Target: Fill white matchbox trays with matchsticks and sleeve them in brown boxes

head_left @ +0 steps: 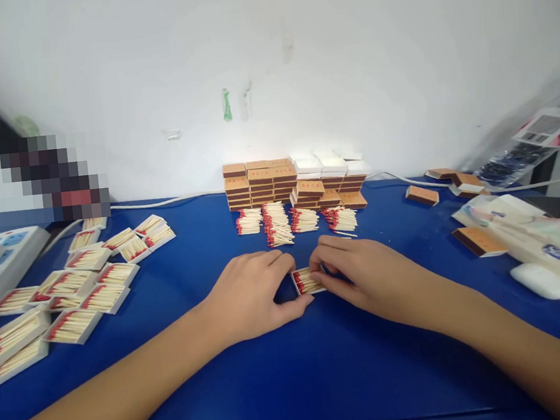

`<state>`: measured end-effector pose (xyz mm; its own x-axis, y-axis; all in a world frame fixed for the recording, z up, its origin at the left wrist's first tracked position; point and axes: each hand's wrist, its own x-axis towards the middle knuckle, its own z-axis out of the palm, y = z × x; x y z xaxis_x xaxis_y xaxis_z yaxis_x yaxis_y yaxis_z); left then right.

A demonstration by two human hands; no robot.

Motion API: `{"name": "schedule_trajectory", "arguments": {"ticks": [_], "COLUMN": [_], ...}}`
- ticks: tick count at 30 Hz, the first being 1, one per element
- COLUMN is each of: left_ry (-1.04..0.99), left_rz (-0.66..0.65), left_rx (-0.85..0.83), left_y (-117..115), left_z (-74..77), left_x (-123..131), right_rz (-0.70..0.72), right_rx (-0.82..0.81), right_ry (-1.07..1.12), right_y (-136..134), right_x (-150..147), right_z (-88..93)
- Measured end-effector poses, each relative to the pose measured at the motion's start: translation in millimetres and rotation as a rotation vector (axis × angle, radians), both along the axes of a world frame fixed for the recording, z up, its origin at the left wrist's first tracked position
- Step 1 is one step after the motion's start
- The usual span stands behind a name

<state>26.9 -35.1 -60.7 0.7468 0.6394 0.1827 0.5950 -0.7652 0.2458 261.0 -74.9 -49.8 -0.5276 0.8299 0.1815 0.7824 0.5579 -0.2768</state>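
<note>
A white matchbox tray filled with red-tipped matches lies on the blue table between my hands. My left hand curls around its left end, thumb at the front edge and fingers at the back. Over the right half of the tray, my right hand has its thumb and fingertips pressed together on the matches; its fingers hide part of them. Just beyond my hands are several loose match piles, among them a tall pile and a right-hand pile.
Stacked matchboxes stand against the wall. Several filled trays spread across the left side, near a power strip. On the right are loose matchbox sleeves, a tissue pack and a plastic bag. A white cable runs along the back.
</note>
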Motion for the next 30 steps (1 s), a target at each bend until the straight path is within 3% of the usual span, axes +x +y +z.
{"name": "schedule_trajectory", "arguments": {"ticks": [4,9,12,22,30], "left_ry": [-0.003,0.004,0.012,0.026,0.038], "left_rz": [-0.004,-0.008,-0.006,0.003,0.013], "left_rx": [-0.004,0.001,-0.008,0.003,-0.012], "left_y": [0,0,0,1,0], "left_z": [-0.1,0.6,1.7,3.6,4.1], "left_x": [0,-1,-1,-2,-2], "right_rz": [-0.034,-0.192,-0.226,-0.211,-0.294], "right_rx": [0.016,0.161,0.077,-0.128,-0.102], "right_ry": [0.054,-0.007,-0.050,-0.102,-0.153], "right_y": [5,29,41,45,45], "right_x": [12,56,72,70,76], "right_z": [8.8,12.2,8.1,1.5,4.0]}}
